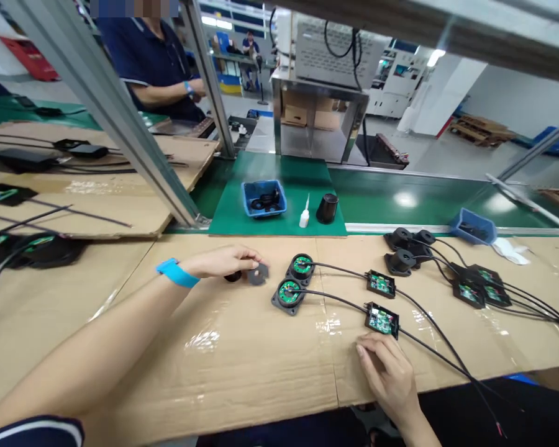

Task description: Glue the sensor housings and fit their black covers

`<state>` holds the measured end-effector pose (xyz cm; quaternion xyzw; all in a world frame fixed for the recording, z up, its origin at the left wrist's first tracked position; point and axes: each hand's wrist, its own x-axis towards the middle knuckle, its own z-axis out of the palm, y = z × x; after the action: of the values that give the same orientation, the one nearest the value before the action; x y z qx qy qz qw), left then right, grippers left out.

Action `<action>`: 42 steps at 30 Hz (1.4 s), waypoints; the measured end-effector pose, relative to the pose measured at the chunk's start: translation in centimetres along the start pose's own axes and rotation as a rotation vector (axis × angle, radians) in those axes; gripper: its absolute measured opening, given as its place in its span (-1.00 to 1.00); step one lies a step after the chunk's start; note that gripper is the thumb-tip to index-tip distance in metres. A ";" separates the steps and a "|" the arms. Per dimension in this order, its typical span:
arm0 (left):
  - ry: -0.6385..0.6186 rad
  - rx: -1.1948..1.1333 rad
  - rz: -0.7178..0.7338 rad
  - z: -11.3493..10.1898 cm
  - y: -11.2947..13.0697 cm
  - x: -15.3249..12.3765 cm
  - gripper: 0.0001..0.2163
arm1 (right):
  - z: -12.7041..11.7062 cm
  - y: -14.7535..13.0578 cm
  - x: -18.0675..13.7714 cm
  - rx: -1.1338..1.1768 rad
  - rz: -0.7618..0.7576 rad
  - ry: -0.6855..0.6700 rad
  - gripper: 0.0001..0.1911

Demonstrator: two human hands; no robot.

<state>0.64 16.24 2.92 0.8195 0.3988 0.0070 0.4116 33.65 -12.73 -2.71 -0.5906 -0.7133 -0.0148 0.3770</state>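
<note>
My left hand [223, 261], with a blue wristband [177, 273], reaches across the cardboard-covered bench and pinches a small dark grey disc [259, 274]; a second dark piece [233, 277] lies under the fingers. Just right of it sit two round black housings with green circuit boards [294, 280], each cabled to a small black box with a green board [381, 319]. My right hand [386, 372] rests flat on the cardboard just below the nearer box, fingers stretched, holding nothing.
More cabled black units [447, 267] lie at the right. On the green mat behind stand a blue tray [263, 198], a white glue bottle [304, 214] and a black cup [327, 208]. Another person in a dark shirt [158, 62] works at the back left.
</note>
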 end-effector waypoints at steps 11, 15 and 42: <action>0.342 -0.002 -0.017 1.4 -1.8 -3.0 -0.43 | 0.0 -0.2 0.3 -0.039 -0.047 0.013 -0.93; 0.463 0.030 0.056 2.7 -1.8 -4.9 -0.45 | -0.1 0.0 0.0 -0.050 -0.082 0.013 -0.93; 0.174 -0.137 0.168 5.6 1.0 -8.3 -0.40 | 11.6 3.2 29.1 0.044 0.411 -0.348 -0.35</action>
<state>-2.51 6.66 2.52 0.8162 0.3614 0.1398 0.4286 29.84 17.80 3.80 -0.7082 -0.6328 0.1795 0.2566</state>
